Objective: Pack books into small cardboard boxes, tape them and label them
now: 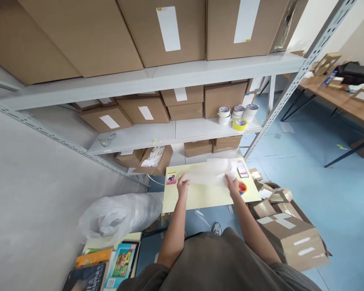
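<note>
A pale yellow table [200,198] stands in front of me. On it lies a sheet of translucent white wrapping material [209,173]. My left hand [183,187] rests on the sheet's left end with its fingers curled on the edge. My right hand [232,184] grips the sheet's right end. A small pink booklet [171,177] lies at the table's left corner. A phone [242,171] and a red tape dispenser [242,188] lie by my right hand.
Grey metal shelving [176,133] holds cardboard boxes and several tape rolls [238,114]. A big roll of plastic wrap [118,214] lies on the floor at left, with books [109,264] below it. Taped cartons [291,234] pile up at right. A wooden desk [346,101] stands far right.
</note>
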Demonstrator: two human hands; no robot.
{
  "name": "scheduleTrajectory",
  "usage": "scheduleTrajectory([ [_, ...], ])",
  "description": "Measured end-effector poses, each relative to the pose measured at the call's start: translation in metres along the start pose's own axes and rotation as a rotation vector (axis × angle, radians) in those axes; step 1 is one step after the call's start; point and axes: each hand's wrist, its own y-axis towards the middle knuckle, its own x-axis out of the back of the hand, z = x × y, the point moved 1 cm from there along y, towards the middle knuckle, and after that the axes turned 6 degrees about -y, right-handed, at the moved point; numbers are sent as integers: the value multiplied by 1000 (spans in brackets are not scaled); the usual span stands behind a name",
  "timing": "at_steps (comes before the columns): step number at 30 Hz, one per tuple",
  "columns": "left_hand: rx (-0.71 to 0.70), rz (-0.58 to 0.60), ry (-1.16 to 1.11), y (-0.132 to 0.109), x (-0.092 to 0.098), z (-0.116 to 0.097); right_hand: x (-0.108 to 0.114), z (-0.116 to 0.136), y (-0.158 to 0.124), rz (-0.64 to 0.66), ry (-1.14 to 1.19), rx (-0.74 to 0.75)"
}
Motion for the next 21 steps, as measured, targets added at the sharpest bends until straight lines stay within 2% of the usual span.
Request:
scheduleTrajectory([
  [2, -64, 7, 33, 6, 3, -3, 4, 3, -1, 36, -2, 16],
  [4, -109, -12, 75, 14, 18, -5, 3, 8, -2, 141, 25, 36],
  [8, -133, -81, 137, 31, 69, -1, -14, 20, -1, 397, -68, 115],
  [11, -103, -129, 127, 43, 109, 9, -39, 25, -1, 380, -318, 178],
  [15, -50, -176, 127, 54, 148, 32, -77, 26, -12, 311, -703, 248],
  [18, 25, -172, 168, 55, 170, 57, -99, 22, -24, 355, -937, 155],
  [21, 72, -80, 271, 51, 187, 82, -114, 18, -32, 447, -1093, -5],
])
